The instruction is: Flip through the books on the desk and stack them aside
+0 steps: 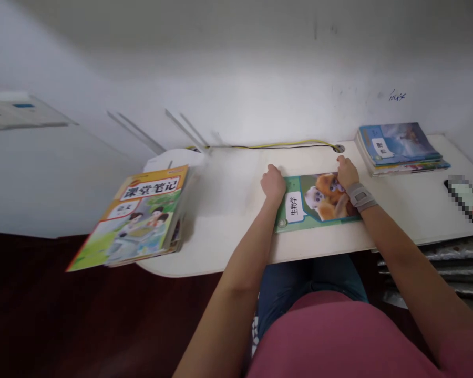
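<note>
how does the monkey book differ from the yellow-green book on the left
The monkey book lies fully on the table; the yellow-green book juts past its edge. The monkey book has both hands at its ends; the yellow-green book, none. The monkey book pictures animals, the yellow-green book children. Both lie cover up.

Wide passage lay between left books (pixel 142 218) and left hand (pixel 273 182); narrow strip between green book (pixel 319 202) and front edge of tabletop (pixel 220 231). Right books (pixel 400 142) crowded back right corner, phone (pixel 469 199) near right edge.
</note>
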`<state>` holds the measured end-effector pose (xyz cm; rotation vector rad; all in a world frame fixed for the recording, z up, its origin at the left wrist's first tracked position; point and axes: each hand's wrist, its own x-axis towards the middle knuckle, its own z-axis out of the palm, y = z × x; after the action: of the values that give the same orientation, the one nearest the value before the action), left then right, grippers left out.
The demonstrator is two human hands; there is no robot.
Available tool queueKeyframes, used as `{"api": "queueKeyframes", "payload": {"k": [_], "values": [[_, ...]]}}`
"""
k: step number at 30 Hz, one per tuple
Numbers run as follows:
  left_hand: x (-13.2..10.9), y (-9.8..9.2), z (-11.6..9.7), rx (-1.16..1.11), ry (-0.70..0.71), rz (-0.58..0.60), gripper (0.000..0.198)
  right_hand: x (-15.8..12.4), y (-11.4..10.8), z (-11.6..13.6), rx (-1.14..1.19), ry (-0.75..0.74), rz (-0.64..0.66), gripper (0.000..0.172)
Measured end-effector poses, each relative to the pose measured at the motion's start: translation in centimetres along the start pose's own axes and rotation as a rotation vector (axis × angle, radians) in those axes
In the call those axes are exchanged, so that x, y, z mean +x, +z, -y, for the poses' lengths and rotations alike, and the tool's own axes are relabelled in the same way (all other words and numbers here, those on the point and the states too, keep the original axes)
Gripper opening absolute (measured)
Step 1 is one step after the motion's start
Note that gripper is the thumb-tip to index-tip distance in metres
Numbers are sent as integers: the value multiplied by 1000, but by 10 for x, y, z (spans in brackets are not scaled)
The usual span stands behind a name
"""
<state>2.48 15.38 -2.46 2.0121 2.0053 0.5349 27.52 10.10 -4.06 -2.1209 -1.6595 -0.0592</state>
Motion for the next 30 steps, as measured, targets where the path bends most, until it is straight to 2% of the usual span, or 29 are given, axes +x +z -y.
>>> {"api": "queueKeyframes", "payload": {"k": [3,6,7,9,11,13,17,19,21,22,24,26,28,30], "values": [[-5,-6,-6,25,45,-55,37,1,2,0,-15,-14,-5,41],[-20,-11,-24,127,206,-117,46,2,2,-2,-20,-24,-13,43],[-28,-11,-33,161,271,-97,47,1,2,-2,-20,-25,-15,43],[-45,-7,-51,211,370,17,48,1,3,-3,-16,-28,-20,44],[-62,1,-67,225,392,168,53,1,3,-4,-10,-33,-22,45],[-74,11,-75,218,402,228,61,3,0,-9,-1,-32,-21,45],[-77,23,-74,200,445,214,69,11,-12,-14,16,5,-19,48],[-74,23,-70,201,448,218,69,9,-17,-3,15,-29,-42,49],[-71,20,-66,220,453,216,67,1,-17,20,14,-155,-54,45],[-70,19,-64,232,469,221,65,-6,-14,33,16,-241,-28,43],[-68,16,-59,250,520,243,62,-23,-5,58,42,-353,111,45],[-66,14,-54,244,565,269,62,-39,2,71,38,-375,216,50],[-64,13,-49,224,561,273,61,-49,3,68,-27,-367,250,54],[-61,13,-42,209,519,258,60,-54,-2,54,-120,-357,240,56]]}}
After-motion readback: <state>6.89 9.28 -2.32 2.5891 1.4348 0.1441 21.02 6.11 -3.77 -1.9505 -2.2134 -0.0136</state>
